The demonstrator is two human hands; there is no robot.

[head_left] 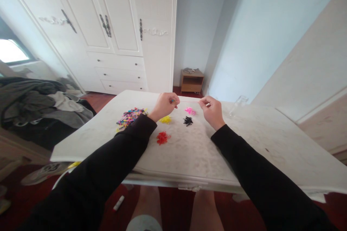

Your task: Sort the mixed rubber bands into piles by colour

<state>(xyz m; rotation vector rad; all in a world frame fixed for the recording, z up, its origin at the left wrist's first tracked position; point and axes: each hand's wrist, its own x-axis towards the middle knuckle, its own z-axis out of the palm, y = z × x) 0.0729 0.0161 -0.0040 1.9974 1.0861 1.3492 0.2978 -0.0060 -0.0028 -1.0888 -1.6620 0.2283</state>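
Over on the left, a heap of dark clothes (51, 108) is sprawling beside the white table (238, 155). Moving in, a mixed multicoloured pile (132, 115) is lying on the tabletop, with a small red pile (163, 138) sitting nearer the person. The left hand (166, 105) is pinching one end of a thin pinkish strand (189, 101), with coloured bits showing among its curled fingers; a yellow pile (165, 119) is resting just below. That strand is stretching taut above the table, between both hands! Beneath it, black (188, 121) and pink (190, 111) piles are lying apart. The right hand (213, 111) is gripping the other end between thumb and fingertips. Farther right, a clear container (238, 105) is occupying the tabletop, its contents proving too faint to tell.
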